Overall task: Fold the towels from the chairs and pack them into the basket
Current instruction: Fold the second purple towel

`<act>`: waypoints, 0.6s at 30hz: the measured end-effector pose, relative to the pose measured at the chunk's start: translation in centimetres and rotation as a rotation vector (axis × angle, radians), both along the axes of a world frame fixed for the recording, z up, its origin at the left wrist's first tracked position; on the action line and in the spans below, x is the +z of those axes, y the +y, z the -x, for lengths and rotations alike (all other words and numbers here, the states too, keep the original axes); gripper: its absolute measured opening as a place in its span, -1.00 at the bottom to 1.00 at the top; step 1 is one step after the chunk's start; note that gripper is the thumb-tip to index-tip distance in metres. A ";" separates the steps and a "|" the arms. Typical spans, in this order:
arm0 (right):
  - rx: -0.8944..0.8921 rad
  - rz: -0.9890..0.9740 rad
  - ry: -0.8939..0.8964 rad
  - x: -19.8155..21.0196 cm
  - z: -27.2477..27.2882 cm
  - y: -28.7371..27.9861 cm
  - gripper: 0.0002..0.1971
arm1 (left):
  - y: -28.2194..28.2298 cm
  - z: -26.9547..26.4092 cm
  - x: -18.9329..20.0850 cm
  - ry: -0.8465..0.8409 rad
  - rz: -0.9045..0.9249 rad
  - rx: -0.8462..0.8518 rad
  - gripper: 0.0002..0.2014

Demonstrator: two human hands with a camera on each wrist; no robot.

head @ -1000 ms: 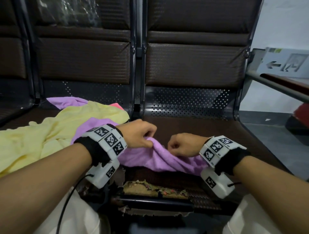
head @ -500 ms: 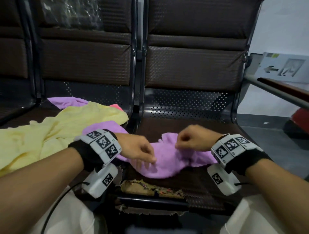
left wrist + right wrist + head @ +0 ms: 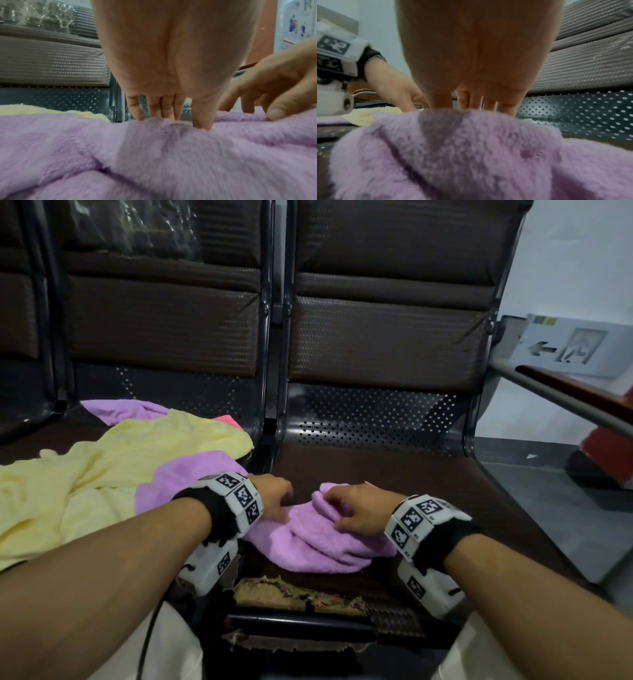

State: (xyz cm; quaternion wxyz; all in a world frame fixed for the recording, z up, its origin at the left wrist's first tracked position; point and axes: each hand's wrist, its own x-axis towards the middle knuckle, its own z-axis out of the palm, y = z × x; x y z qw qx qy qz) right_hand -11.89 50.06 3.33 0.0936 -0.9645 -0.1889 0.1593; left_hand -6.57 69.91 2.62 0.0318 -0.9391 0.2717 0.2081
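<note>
A fluffy purple towel (image 3: 318, 542) lies bunched in folds on the right chair seat (image 3: 428, 491), close in front of me. My left hand (image 3: 274, 499) rests at its left end. In the left wrist view its straight fingers (image 3: 164, 108) point down with the tips sunk in the pile of the purple towel (image 3: 154, 155). My right hand (image 3: 352, 508) lies on top of the towel's right part with fingers spread. The right wrist view shows these fingers (image 3: 477, 102) reaching over a raised fold of the purple towel (image 3: 453, 148). No basket is in view.
A yellow towel (image 3: 102, 474) sprawls over the left seat, with a second purple towel (image 3: 120, 410) and a pink scrap (image 3: 227, 419) behind it. The seat's front edge (image 3: 301, 597) is torn. A metal armrest rail (image 3: 565, 402) runs at the right.
Both hands gripped the towel a second ago and drew it apart. Now both hands lie on it with fingers extended, and the towel is bunched into a more compact fold.
</note>
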 end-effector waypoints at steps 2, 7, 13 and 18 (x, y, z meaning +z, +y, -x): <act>-0.028 0.003 0.030 -0.7 -0.3 0.0 -0.48 | 0.3 -0.1 0.6 0.045 -0.049 -0.031 -0.72; -0.068 -0.019 0.075 -0.8 -0.8 -0.1 -0.32 | 0.8 0.0 1.9 0.009 0.171 -0.081 -0.94; 0.041 0.017 0.038 0.4 -0.7 0.3 -0.94 | 0.7 0.9 2.4 0.094 0.221 -0.113 -0.78; -0.015 -0.303 -0.238 2.7 -0.8 -0.4 -0.75 | 0.7 1.4 3.6 0.358 0.431 0.181 -0.61</act>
